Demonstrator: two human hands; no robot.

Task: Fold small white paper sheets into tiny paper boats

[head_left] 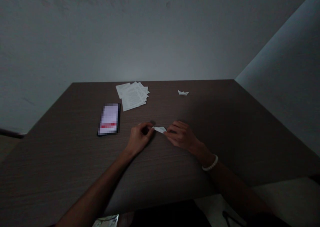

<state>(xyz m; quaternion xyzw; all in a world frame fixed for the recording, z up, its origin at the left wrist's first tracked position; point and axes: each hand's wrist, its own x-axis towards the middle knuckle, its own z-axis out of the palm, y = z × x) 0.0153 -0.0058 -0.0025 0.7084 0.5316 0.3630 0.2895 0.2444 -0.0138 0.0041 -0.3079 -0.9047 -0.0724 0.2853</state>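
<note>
Dark wood-grain desk (pixel 220 127) below a grey wall (pixel 160 36); left hand (pixel 139 137) and right hand (pixel 181 135) pinch a folded white paper (pixel 160 130) between them, a small paper boat (pixel 183 92) upper right.

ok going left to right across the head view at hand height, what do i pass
smartphone → left hand → folded white paper → right hand → white beaded bracelet

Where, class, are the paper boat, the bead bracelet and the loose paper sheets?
Paper boat (pixel 183 92), head view, on its hull.
Bead bracelet (pixel 210 163), head view, on its beads.
Paper sheets (pixel 132 96), head view, on the top sheet.
</note>
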